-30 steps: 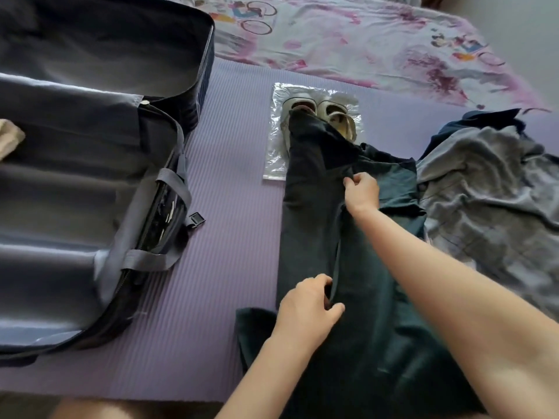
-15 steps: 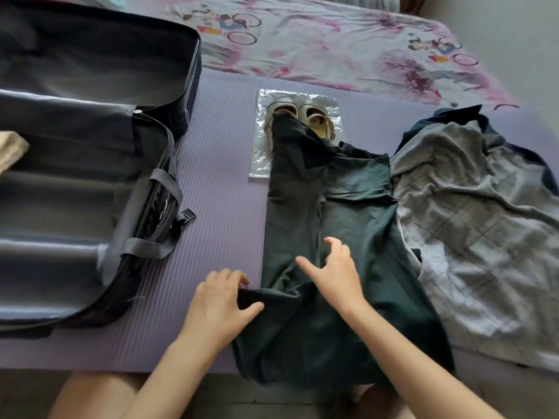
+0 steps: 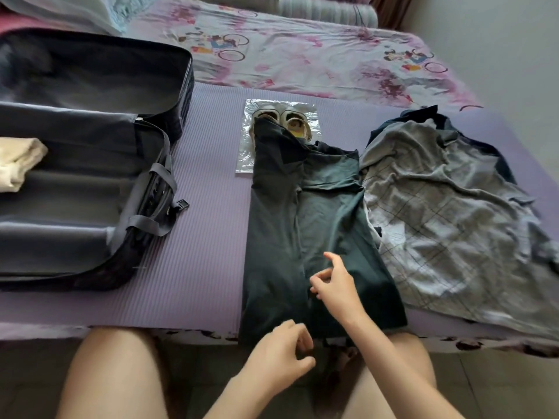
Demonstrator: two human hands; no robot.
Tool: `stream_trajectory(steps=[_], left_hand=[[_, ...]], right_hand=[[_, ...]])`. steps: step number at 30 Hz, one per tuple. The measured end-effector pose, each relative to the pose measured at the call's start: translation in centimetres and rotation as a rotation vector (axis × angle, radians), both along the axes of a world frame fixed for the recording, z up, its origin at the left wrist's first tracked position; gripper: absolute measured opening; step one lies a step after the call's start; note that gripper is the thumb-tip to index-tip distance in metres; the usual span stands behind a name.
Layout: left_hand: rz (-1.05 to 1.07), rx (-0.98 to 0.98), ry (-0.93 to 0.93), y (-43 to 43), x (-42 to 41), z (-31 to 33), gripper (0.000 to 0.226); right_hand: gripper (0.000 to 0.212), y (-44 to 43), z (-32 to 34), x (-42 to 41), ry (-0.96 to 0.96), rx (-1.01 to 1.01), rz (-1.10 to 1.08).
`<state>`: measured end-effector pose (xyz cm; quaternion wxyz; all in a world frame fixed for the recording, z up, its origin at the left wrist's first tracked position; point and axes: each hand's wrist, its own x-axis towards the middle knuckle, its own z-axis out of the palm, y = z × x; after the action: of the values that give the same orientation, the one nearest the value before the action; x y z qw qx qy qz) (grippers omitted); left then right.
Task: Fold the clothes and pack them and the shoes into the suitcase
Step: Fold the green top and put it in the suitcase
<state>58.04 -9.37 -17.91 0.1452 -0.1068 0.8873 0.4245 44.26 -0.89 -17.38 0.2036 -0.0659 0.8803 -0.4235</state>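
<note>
Hands are over a dark green garment [image 3: 290,231] that lies folded into a long, narrow strip on a purple mat [image 3: 205,225]. Its near hem is at the mat's edge and its far end is draped over a pair of pale shoes [image 3: 295,125]. The shoes sit on a clear plastic bag [image 3: 246,158], partly hidden by the cloth.

The right hand [image 3: 335,285] hovers over the lower half of the garment, fingers loosely bent and apart, grasping nothing. The left hand [image 3: 281,355] is at the near hem with fingers curled. Blur makes it impossible to tell whether it pinches the fabric or is only beside it.

The suitcase [image 3: 75,243] lies open on the left of the mat, well apart from the green garment, with its lid [image 3: 106,71] opened away from the person. A cream folded cloth [image 3: 18,161] rests inside the main compartment at the left edge of view, and grey straps [image 3: 151,225] hang over the wall nearest the garment.

On the right, touching the green garment's edge, a grey checked garment [image 3: 447,213] lies crumpled and unfolded. It lies over a dark blue piece of clothing [image 3: 423,113] that shows at its far side. Beyond the mat stretches a bedsheet [image 3: 302,55] printed with pink flowers and cartoon figures. The person's bare thighs [image 3: 115,376] fill the foreground.
</note>
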Motion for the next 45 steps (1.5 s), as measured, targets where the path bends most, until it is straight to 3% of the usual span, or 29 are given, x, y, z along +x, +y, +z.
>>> stream_trajectory(steps=[3,7,9,13,17,24,30,38,43,45], left_hand=[[0.132,-0.017,-0.026,-0.1,1.4,-1.3,0.01],[0.638,-0.109,0.14,-3.7,4.0,-1.5,0.008],[0.777,-0.048,0.128,-5.6,5.0,-2.0,0.014],[0.782,0.058,0.062,-5.8,5.0,-3.4,0.02],[0.755,-0.076,0.094,-4.7,4.6,-3.7,0.022],[0.832,-0.095,0.104,-3.1,3.1,-3.8,0.016],[0.876,0.098,0.204,-3.1,4.7,-3.2,0.008],[0.944,0.425,0.092,-3.9,4.5,-4.0,0.03],[0.916,0.268,0.108,-3.6,4.2,-4.0,0.035],[0.901,0.187,0.144,-3.6,4.3,-3.6,0.034]], right_hand=[[0.061,0.8,-1.2,3.1,0.091,0.058,0.034],[0.065,0.7,-2.5,5.8,0.082,0.119,0.031],[0.058,0.5,-2.7,6.6,0.096,0.172,0.025],[0.047,1.0,-2.2,7.4,0.173,0.156,-0.025],[0.048,1.9,-2.3,7.6,0.134,0.107,-0.037],[0.05,2.2,-2.8,8.1,0.082,0.04,-0.011],[0.052,3.1,-3.2,7.9,0.13,0.05,0.016],[0.05,3.2,-4.0,8.1,0.167,0.121,0.074],[0.052,3.3,-4.0,8.1,0.176,0.116,0.071],[0.051,3.6,-3.9,8.4,0.327,0.225,0.068]])
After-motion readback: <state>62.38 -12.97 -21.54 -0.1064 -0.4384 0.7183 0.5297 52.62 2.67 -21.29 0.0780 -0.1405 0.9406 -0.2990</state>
